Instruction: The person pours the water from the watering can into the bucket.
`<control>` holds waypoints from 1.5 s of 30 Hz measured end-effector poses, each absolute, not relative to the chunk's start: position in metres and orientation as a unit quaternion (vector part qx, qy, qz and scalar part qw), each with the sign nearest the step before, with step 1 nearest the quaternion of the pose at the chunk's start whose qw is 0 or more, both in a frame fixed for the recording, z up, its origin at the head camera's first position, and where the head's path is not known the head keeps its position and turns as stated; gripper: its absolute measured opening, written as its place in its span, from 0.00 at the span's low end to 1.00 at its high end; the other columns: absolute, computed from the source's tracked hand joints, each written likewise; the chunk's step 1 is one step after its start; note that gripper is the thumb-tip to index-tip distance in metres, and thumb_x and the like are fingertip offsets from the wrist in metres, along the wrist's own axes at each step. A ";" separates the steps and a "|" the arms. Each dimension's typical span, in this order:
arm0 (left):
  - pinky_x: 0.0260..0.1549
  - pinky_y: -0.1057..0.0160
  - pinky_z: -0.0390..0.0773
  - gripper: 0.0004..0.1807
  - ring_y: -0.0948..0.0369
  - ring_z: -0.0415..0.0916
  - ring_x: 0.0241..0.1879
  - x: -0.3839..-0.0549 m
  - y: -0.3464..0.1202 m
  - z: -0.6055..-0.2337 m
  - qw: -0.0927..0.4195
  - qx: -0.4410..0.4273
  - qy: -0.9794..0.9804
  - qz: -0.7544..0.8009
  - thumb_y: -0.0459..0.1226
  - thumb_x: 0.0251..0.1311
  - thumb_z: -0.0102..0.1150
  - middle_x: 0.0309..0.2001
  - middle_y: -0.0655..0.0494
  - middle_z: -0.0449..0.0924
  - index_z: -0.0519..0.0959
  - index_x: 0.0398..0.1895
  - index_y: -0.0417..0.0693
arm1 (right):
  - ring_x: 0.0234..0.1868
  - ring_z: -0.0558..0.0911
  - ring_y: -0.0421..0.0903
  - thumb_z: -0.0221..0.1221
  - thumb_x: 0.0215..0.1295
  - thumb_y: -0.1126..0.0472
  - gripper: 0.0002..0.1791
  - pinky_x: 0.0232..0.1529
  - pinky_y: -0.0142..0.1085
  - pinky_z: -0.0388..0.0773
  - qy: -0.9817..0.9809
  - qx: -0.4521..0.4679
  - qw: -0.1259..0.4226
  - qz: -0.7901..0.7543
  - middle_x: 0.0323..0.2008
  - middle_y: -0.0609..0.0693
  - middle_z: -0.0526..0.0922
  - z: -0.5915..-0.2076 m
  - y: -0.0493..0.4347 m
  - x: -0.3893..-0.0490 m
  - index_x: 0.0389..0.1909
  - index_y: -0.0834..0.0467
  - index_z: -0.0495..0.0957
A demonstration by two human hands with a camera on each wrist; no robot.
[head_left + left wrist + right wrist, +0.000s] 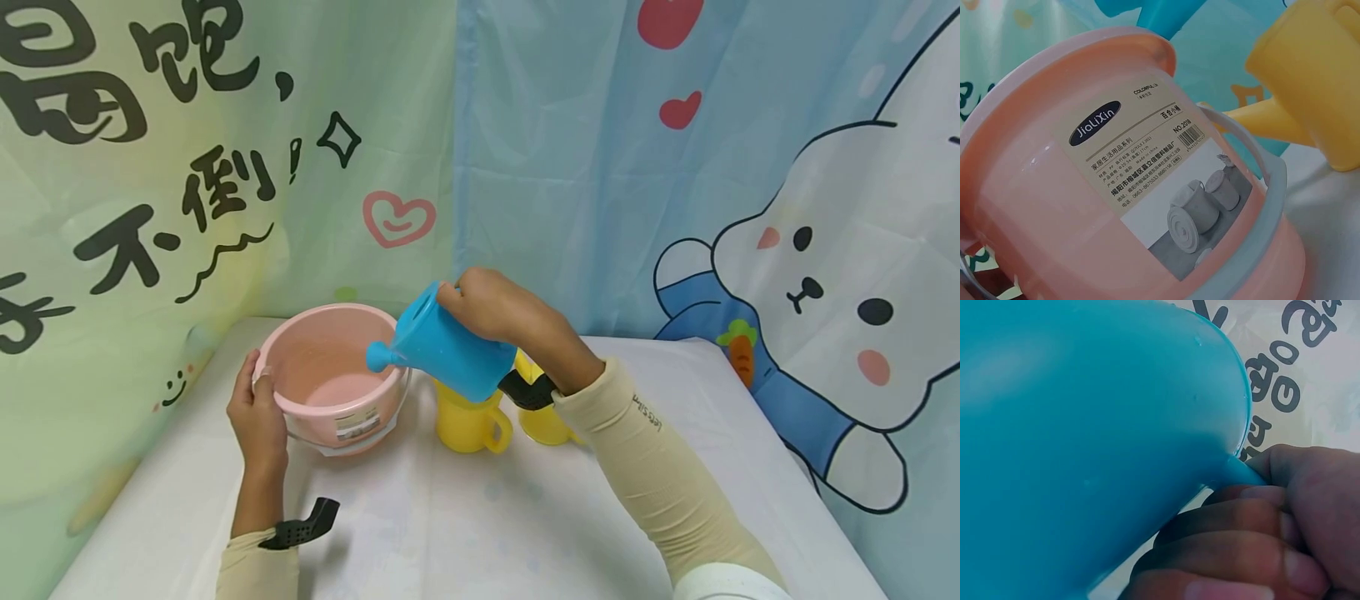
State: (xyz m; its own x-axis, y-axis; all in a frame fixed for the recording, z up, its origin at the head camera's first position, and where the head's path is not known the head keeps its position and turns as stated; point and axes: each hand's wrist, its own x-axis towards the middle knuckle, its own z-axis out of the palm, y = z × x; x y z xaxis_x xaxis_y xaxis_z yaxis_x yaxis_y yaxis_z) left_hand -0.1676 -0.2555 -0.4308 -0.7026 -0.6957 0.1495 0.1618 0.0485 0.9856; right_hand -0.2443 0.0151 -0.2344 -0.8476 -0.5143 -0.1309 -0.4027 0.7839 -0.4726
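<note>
A pink bucket (322, 404) stands at the left of the table, with a paper label and a pale grey handle (1272, 181) hanging down its side. My left hand (258, 417) holds the bucket's left side near the rim; in the left wrist view the bucket hides most of it. In my right hand (487, 304) is the handle of a blue watering can (457, 342), its fingers curled round it in the right wrist view. The can tilts left, its spout (384, 357) over the bucket's right rim.
Behind and below the blue can stands a yellow watering can (465, 421), its spout toward the bucket in the left wrist view. A second yellow vessel (543, 425) sits right of it, partly hidden by my right arm. A printed curtain (525, 167) hangs behind the white-covered table (465, 533).
</note>
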 end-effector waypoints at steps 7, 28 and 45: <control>0.65 0.61 0.63 0.26 0.58 0.56 0.71 -0.167 -0.256 -0.430 0.325 0.204 -0.651 -0.655 0.43 0.74 0.41 0.73 0.56 0.59 0.64 0.72 0.50 | 0.22 0.61 0.47 0.36 0.75 0.51 0.23 0.25 0.38 0.61 0.935 -0.245 0.126 -0.222 0.22 0.51 0.54 -0.235 0.014 -0.244 0.18 0.55 0.57; 0.65 0.60 0.63 0.25 0.59 0.56 0.71 -0.167 -0.257 -0.431 0.328 0.203 -0.648 -0.656 0.43 0.74 0.42 0.73 0.56 0.59 0.64 0.72 0.49 | 0.20 0.60 0.46 0.36 0.75 0.50 0.25 0.24 0.37 0.61 0.935 -0.246 0.118 -0.228 0.19 0.49 0.52 -0.235 0.015 -0.241 0.16 0.54 0.56; 0.67 0.61 0.60 0.26 0.60 0.54 0.71 -0.167 -0.256 -0.431 0.328 0.204 -0.658 -0.646 0.43 0.74 0.41 0.73 0.56 0.59 0.64 0.72 0.49 | 0.19 0.58 0.45 0.37 0.76 0.50 0.26 0.23 0.37 0.60 0.935 -0.239 0.114 -0.234 0.18 0.49 0.52 -0.236 0.016 -0.240 0.15 0.54 0.56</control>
